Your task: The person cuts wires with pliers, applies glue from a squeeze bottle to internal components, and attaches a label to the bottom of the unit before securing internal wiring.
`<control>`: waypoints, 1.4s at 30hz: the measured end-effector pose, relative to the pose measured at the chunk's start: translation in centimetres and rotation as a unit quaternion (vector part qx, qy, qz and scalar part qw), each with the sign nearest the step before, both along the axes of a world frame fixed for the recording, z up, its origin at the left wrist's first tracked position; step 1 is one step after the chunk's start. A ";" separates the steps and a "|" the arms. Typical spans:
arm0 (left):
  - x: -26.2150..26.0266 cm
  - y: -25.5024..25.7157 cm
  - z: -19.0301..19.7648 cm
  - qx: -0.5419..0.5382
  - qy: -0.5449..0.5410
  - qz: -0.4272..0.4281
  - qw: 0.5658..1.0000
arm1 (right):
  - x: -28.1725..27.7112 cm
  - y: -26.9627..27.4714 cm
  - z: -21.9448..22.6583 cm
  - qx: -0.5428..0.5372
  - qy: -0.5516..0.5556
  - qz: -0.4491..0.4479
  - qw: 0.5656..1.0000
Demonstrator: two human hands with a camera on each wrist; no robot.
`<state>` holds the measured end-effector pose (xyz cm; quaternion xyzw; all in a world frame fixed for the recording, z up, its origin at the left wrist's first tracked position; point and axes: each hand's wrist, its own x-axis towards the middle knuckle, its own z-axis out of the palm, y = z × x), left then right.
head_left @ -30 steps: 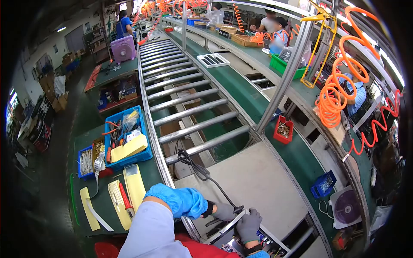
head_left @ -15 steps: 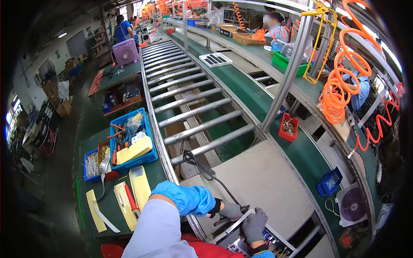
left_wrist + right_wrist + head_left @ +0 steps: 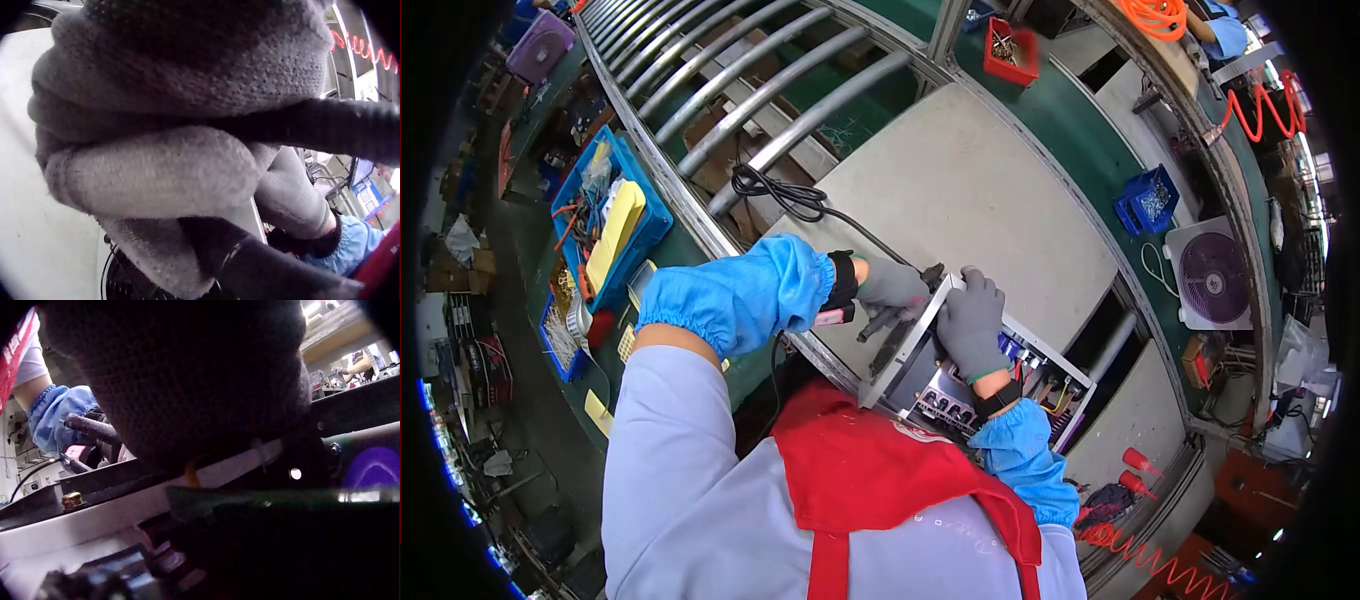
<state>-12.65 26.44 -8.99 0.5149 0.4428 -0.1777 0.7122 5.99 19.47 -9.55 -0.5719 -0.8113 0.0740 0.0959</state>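
Gripping dark handles (image 3: 275, 265), my left hand (image 3: 892, 285) curls right round them; my right hand (image 3: 972, 328) lies over the metal casing (image 3: 908, 346), lower centre of the head view, finger closure unclear. Probably stiff, heavy: hold the rim (image 3: 1050, 352), spare that delicate wiring (image 3: 1057, 399)!

On my head view I have a pale board (image 3: 990, 190) with a black cable (image 3: 866, 229) running across it to an open metal case (image 3: 930, 365) at its near edge. Left of it, a green worktop (image 3: 685, 243) carries 1 large blue tray (image 3: 650, 232) and 1 small blue bin (image 3: 579, 366). To the right, a green strip (image 3: 1090, 165) bears 1 red bin (image 3: 1025, 58) and 1 blue tub (image 3: 1128, 212).
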 end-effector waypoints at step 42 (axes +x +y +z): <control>-0.1 -2.0 -3.5 0.391 0.011 -0.044 0.919 | 0.1 0.6 -0.4 -0.004 -0.030 -0.004 1.000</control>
